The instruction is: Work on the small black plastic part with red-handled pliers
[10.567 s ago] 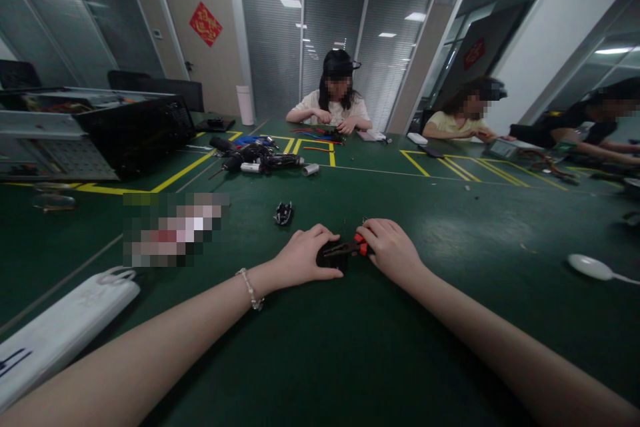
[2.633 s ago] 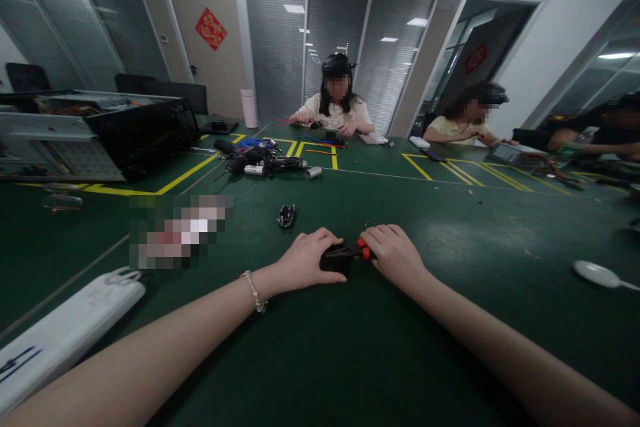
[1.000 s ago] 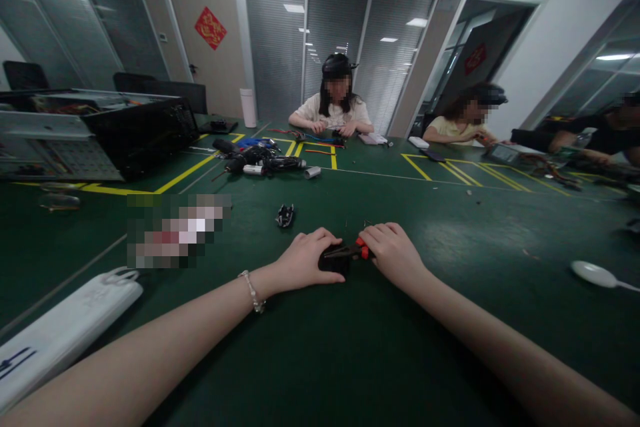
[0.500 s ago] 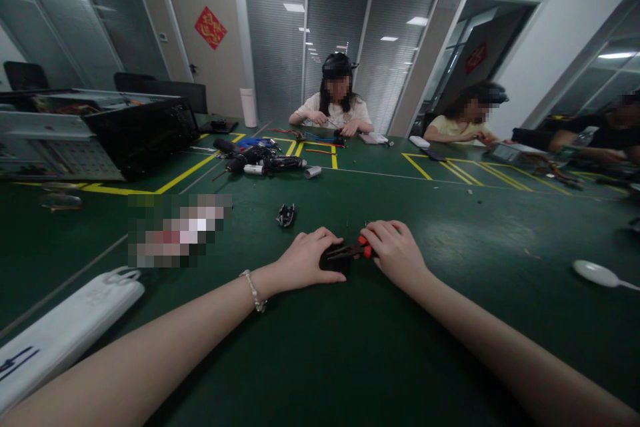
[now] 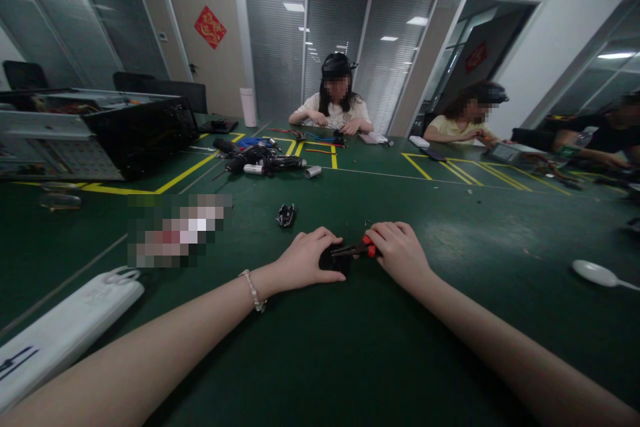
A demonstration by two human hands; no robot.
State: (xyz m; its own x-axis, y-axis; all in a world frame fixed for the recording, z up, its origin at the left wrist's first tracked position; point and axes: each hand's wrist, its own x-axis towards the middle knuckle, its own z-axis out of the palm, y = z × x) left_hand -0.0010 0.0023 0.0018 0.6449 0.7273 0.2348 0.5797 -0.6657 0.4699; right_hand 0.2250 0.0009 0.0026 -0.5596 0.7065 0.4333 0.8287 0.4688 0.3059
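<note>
Barely any change, pliers just nudged right a touch

Left hand point(image 5: 305, 259) clamped over small black part point(image 5: 334, 260) on table point(image 5: 350, 347); right hand point(image 5: 400, 252) wrapped round red-handled pliers point(image 5: 356, 250), tips poking into the part between both sets of fingers.

Bare arms, no sleeves; beaded bracelet point(image 5: 251, 290) on left wrist.

The counter point(image 5: 350, 347) wore matt green mat; the pliers point(image 5: 356, 250) had dull metal and glossy red plastic grips.
</note>
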